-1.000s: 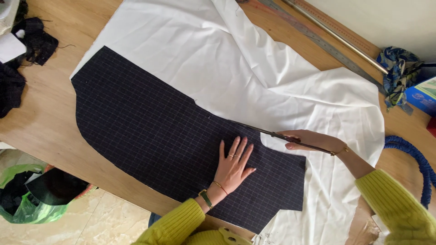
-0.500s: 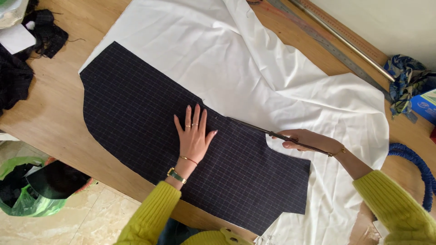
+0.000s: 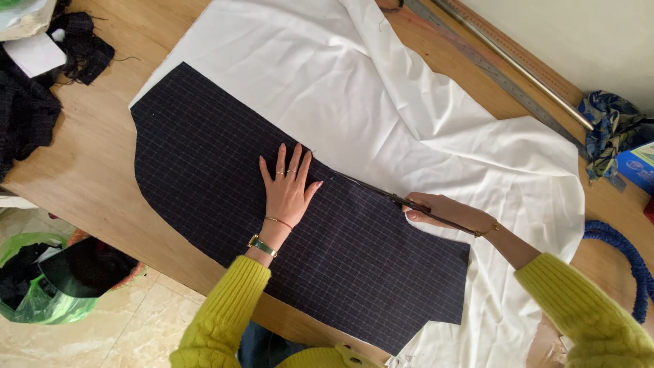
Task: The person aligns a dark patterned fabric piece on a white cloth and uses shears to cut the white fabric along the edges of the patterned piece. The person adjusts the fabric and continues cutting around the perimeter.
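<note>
While our left hand (image 3: 287, 187) lies flat, fingers spread, on the dark checked fabric piece (image 3: 218, 184), our right hand (image 3: 443, 212) grips long scissors (image 3: 381, 194) along its edge over white cloth (image 3: 381, 88) on the desk (image 3: 88, 163); a blue box (image 3: 640, 167) sits far right.

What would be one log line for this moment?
left hand: flat on dark checked fabric | right hand: holds scissors, along fabric edge | under: white cloth
</note>
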